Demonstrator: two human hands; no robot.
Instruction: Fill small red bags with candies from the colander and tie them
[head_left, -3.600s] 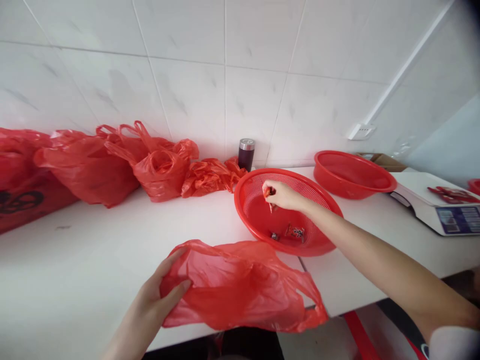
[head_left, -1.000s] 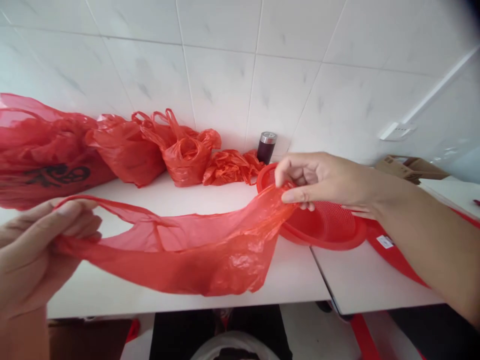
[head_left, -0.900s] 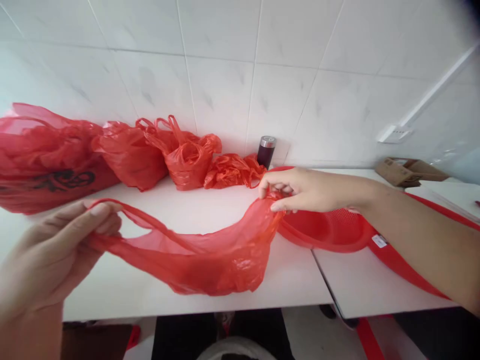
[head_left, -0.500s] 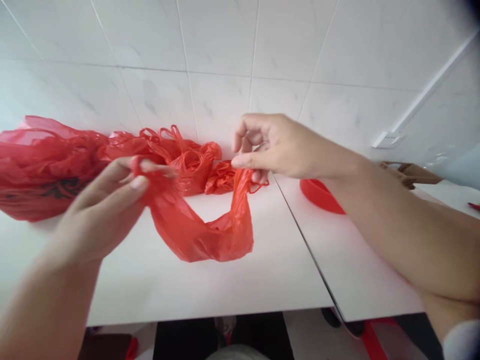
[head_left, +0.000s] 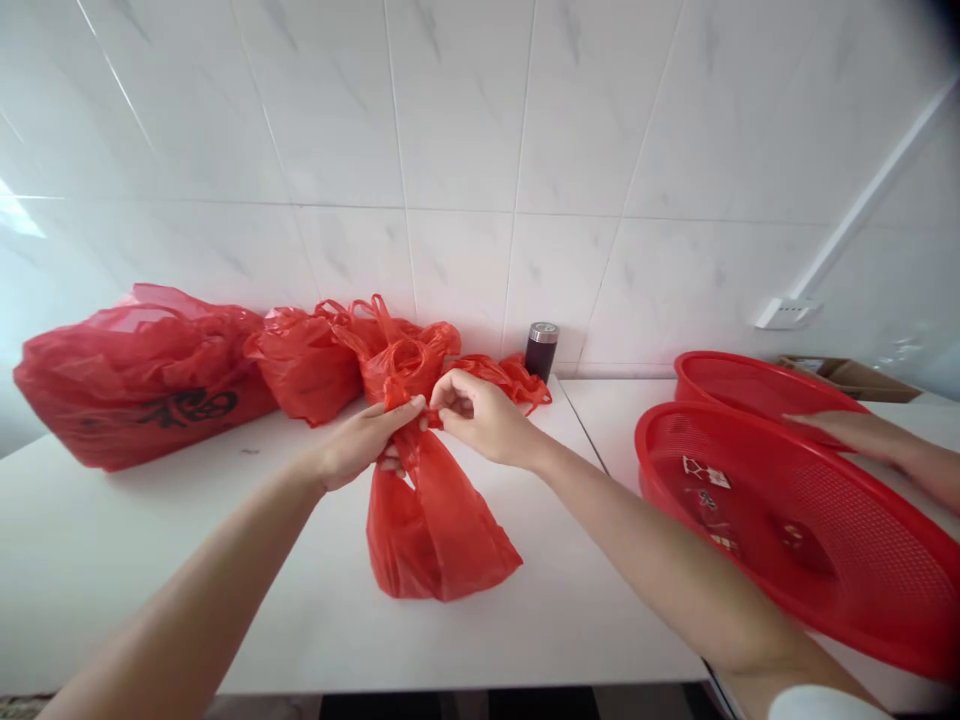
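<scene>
Red bag (head_left: 457,535) gathered at the neck;
left grip (head_left: 371,437) closed round it; right grip (head_left: 476,412) pinching its top; dark flask (head_left: 541,355) behind.

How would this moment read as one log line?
left hand: grips red bag by neck | right hand: pinches its top | perforated basket: at right, small items inside

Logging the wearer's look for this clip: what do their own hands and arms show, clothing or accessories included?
The left hand and right hand are ungloved, with no rings or watch visible. A plain white sleeve shows at the right elbow; no left sleeve is in view.
</scene>
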